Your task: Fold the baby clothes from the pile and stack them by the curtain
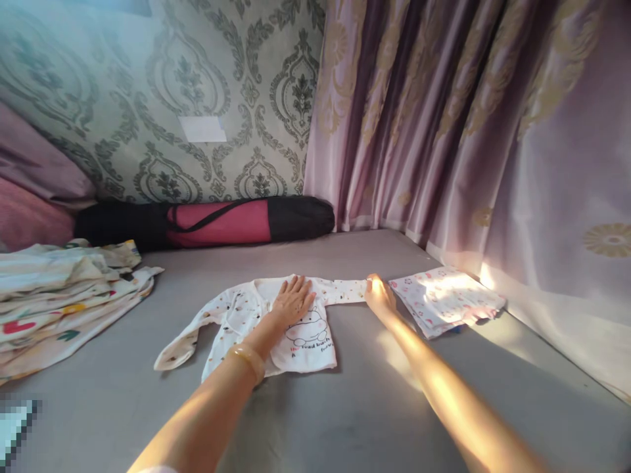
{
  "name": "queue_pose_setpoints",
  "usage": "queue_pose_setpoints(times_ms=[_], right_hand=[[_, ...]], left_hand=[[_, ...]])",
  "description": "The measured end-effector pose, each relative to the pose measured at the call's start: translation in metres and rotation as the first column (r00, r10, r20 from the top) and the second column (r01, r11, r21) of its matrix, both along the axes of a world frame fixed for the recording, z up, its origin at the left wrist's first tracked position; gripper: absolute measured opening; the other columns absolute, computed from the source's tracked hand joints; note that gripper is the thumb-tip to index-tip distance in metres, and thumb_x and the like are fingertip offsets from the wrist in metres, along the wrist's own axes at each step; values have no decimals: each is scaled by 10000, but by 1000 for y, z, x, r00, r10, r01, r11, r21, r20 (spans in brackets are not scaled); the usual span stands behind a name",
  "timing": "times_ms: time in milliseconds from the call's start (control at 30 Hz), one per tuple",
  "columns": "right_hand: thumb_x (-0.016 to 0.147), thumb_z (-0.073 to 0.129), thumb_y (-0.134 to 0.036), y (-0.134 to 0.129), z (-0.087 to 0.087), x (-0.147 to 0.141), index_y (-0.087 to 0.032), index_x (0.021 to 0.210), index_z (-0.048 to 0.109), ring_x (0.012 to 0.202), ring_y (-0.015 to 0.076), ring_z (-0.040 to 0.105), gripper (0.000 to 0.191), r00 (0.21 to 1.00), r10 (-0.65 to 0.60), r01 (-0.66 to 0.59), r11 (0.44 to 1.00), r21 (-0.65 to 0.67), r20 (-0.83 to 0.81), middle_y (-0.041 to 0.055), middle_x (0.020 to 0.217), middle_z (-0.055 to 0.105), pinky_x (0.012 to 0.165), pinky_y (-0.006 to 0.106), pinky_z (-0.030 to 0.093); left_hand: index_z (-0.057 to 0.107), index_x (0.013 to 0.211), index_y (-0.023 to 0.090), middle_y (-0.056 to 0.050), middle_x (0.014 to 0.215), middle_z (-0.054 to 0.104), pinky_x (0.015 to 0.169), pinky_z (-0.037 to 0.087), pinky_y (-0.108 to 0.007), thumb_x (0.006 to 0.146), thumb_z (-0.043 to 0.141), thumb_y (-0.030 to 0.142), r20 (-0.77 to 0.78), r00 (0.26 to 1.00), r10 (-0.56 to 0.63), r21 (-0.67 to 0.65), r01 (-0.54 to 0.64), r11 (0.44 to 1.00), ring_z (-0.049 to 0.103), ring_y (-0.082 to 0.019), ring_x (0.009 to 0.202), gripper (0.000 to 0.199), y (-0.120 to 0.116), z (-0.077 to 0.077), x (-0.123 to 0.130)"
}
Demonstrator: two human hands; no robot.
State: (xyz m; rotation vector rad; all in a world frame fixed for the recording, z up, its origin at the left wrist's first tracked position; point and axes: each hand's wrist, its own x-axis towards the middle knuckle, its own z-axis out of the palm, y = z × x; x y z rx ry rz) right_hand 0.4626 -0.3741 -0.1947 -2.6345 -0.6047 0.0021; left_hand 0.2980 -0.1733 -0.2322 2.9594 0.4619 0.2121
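Shirt (pixel 315 351), one, white and spotted, lies spread on one grey sheet (pixel 345 420), its two sleeves (pixel 345 291) reaching out to either side. Hands, two: one left hand (pixel 294 299), with one bangle (pixel 248 361) at the wrist, rests flat on the shirt's front, fingers slightly apart and gripping nothing; one right hand (pixel 379 295) has its fingers closed together on the end of one sleeve. Also present are one folded pink-patterned cloth (pixel 444 299) just beside the right hand, one heap of clothes (pixel 64 315) at left, and one long black-and-pink bag (pixel 221 223) near one patterned wall (pixel 251 52).
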Motion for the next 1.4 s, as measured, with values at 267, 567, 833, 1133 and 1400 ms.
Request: queue_pose_setpoints(times_ms=[267, 567, 833, 1133, 1400], right_hand=[[921, 335, -36, -2, -4, -13, -136, 1222, 545, 981, 255, 679, 381, 990, -20, 66, 938, -340, 139, 199, 1142, 614, 810, 341, 492], [858, 511, -101, 5, 3, -7, -96, 1117, 626, 927, 259, 692, 283, 981, -12, 92, 908, -409, 194, 212, 1066, 641, 747, 339, 510], [953, 571, -323, -4, 20, -15, -209, 1162, 623, 1036, 207, 614, 244, 982, 38, 18, 958, -287, 188, 114, 1231, 601, 876, 381, 525], [924, 376, -52, 77, 44, -75, -99, 1303, 552, 1278, 312, 479, 420, 924, 336, -327, 942, -78, 181, 223, 1342, 533, 1027, 448, 411], [821, 386, 23, 213, 11, -194, -144, 1197, 617, 1196, 177, 543, 472, 667, 745, -745, 667, -16, 3, 96, 1243, 638, 991, 244, 391]], left_hand=[[364, 1491, 194, -142, 1577, 300, 1167, 193, -519, 977, 257, 549, -25, 999, 32, 18, -32, 999, 219, -334, 1466, 634, -2, 0, -1], [366, 1481, 186, -171, 1582, 271, 1146, 193, -579, 967, 318, 530, -74, 997, 2, -102, -9, 995, 181, -368, 1470, 621, -3, 18, -2], [484, 1358, 156, -151, 1328, 578, 1035, 393, -389, 894, 471, 447, 54, 941, 334, -154, -322, 934, 526, -281, 1228, 548, 71, 55, -153], [657, 860, 171, -90, 890, 728, 705, 478, -286, 854, 444, 467, -175, 679, 713, -214, -733, 646, 668, -247, 867, 364, 139, 34, -258], [658, 1048, 183, -153, 1108, 664, 802, 463, -324, 856, 467, 535, -147, 693, 706, -124, -721, 682, 610, -296, 1060, 444, 94, 30, -206]])
